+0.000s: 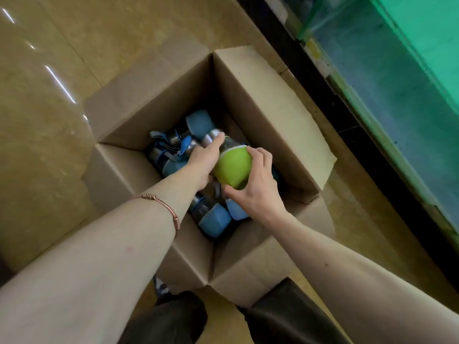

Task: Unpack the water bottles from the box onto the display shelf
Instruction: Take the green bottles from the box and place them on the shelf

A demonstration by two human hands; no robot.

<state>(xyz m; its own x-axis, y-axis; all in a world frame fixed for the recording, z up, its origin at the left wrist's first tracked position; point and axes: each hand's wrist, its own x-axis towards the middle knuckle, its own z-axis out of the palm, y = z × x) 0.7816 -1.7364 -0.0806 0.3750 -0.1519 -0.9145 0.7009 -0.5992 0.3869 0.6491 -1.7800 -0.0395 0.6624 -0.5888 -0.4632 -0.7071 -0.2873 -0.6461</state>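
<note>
Your right hand (253, 184) and left hand (203, 160) both hold the green bottle (231, 170), fingers curled round it, inside the box (268, 100); lift straight up, clear of the blue bottles (213, 219)

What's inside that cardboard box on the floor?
The cardboard box holds several blue-capped bottles lying jumbled, plus a green-capped bottle gripped by the left hand and right hand. The arms and hands hide whatever lies beneath.
</note>
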